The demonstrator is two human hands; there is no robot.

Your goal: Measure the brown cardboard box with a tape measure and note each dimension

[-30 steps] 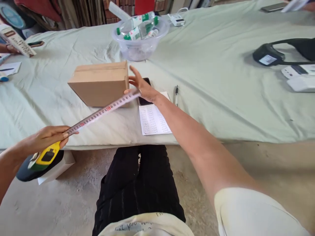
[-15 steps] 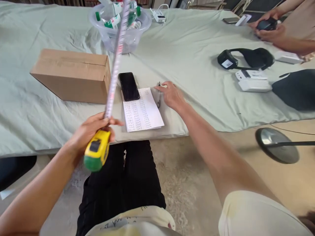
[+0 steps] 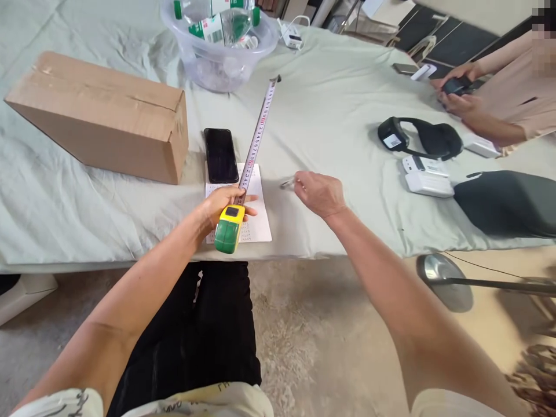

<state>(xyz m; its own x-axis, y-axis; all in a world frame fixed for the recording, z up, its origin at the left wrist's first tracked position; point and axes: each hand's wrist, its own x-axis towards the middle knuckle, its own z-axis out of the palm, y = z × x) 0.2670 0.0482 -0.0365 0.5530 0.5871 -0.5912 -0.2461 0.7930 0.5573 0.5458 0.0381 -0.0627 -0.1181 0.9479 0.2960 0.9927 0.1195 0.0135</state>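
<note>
Clamping tape measure (image 3: 230,230) w/ L fingers (image 3: 251,198), pinching pen (image 3: 286,183) w/ R fingers (image 3: 303,182); could knock phone (image 3: 221,155) if swinging extended blade (image 3: 256,136) low.

Workroom: 1 cloth-covered table (image 3: 343,110), concrete floor (image 3: 313,330)

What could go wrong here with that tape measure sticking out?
The blade of the tape measure is out, so a careless swing might catch the plastic tub. The phone overlaps the paper, so tugging the paper could drag the phone along. The left hand also covers part of the paper, so a line could be misread.
</note>
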